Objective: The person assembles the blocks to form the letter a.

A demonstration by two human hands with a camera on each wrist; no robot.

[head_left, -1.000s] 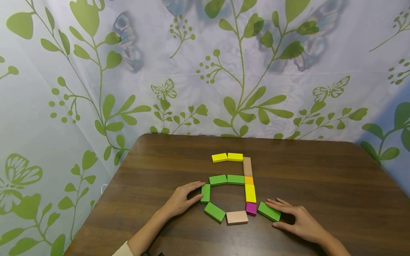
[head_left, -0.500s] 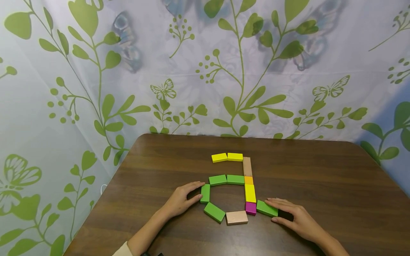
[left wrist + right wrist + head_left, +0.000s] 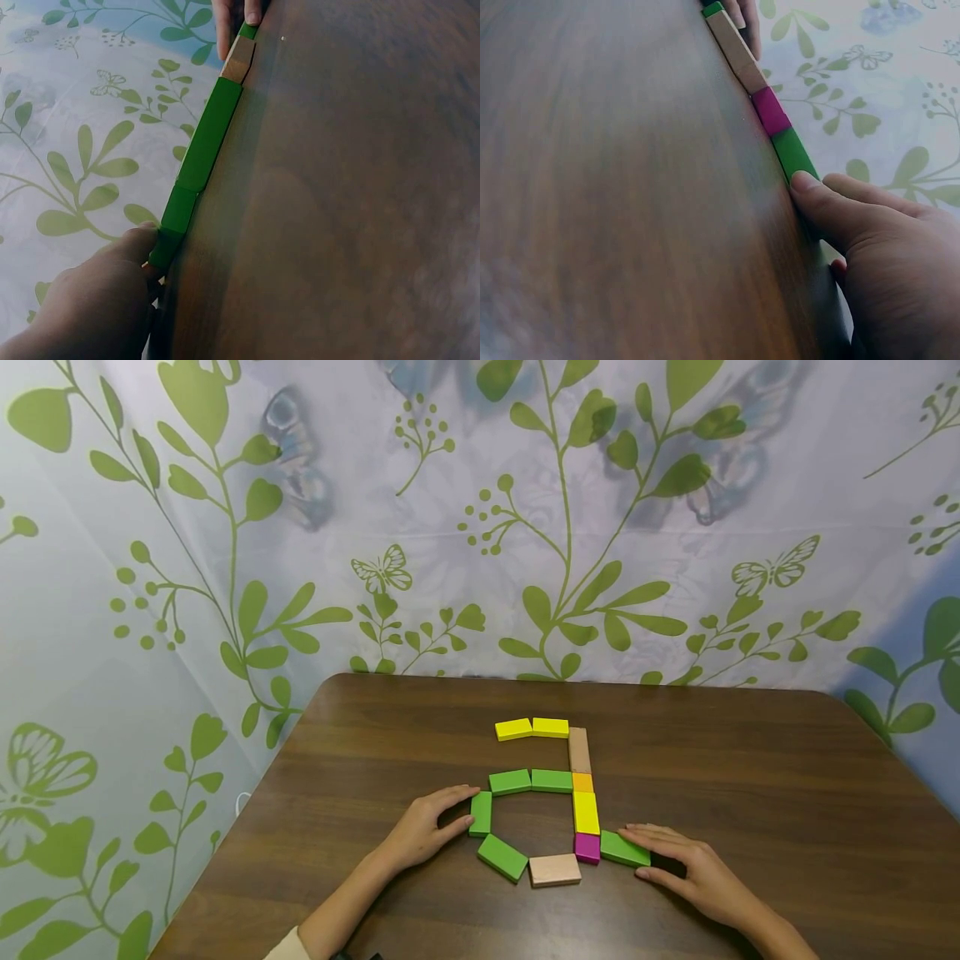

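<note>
Flat wooden blocks form a figure like a letter "a" on the table. My right hand (image 3: 693, 868) holds a green block (image 3: 624, 848) between thumb and fingers. That block's left end meets a purple block (image 3: 587, 848); in the right wrist view the purple block (image 3: 769, 111) and green block (image 3: 795, 155) sit end to end. At the left side of the loop, the fingertips and thumb of my left hand (image 3: 420, 831) touch an upright-lying green block (image 3: 481, 814). Below it lies a slanted green block (image 3: 503, 857), then a natural wood block (image 3: 555, 870).
Two green blocks (image 3: 551, 781) top the loop. Its right side has a yellow block (image 3: 586, 812), an orange block (image 3: 582, 783) and a tall wood block (image 3: 579, 750). Two yellow blocks (image 3: 551, 728) lie farthest back. Behind the brown table (image 3: 750, 760) hangs a leaf-patterned cloth (image 3: 450, 527).
My right hand has slid its green block a little left and turned it slightly, so it now meets the purple block. Over the last half second both hands have stayed nearly still.
</note>
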